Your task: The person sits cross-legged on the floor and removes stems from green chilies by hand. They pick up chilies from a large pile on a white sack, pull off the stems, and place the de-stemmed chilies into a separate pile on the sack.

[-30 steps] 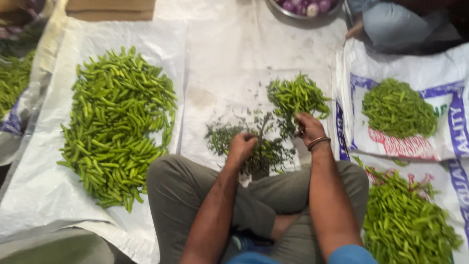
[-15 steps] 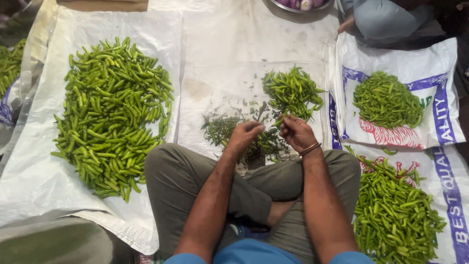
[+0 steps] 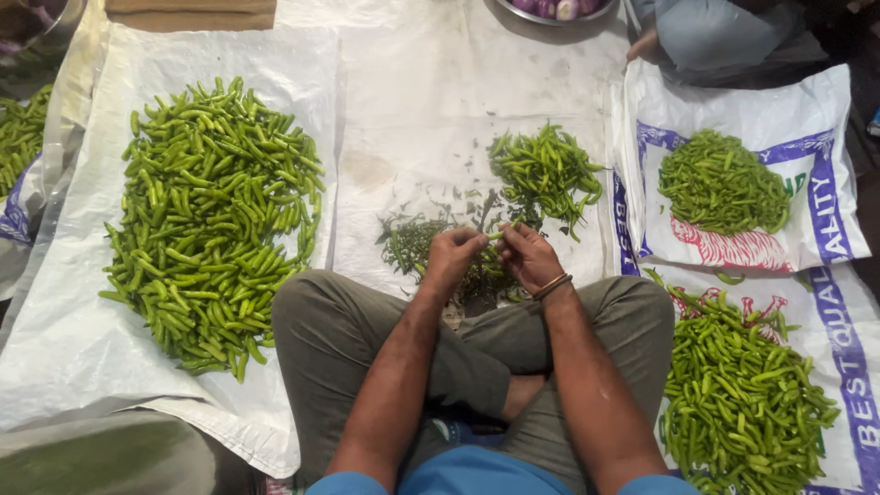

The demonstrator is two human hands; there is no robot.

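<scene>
At my far left, on the white sack (image 3: 73,367) spread over the floor, lies the big heap of green chillies (image 3: 215,215), well apart from where my hands are at work. Moving in toward the middle, my left hand (image 3: 454,257) has its grip closed narrow around one end of a single chilli (image 3: 496,236), fingertips pinched. Just beneath both hands sits the small pile of pulled stems (image 3: 431,247), dark and stringy, on the middle sack (image 3: 440,92). My right hand (image 3: 530,257) (the one with the bangle at the wrist) pinches the other end of the same chilli, so the pod runs between the two hands, held just above my crossed legs.

To do this well, I judge the pinch should sit right at the cap, with the other hand steadying the pod close by so it does not bend or tear; a short twist is likely cleaner than a straight tug. Letting the stem fall onto its own pile keeps it out of the good ones.

Beyond my right hand lies a smaller heap of chillies (image 3: 545,170), near enough to reach. Farther right, two printed sacks carry more: one rounded mound (image 3: 720,183) up top, and a loose spread (image 3: 742,394) beside my right knee.
</scene>
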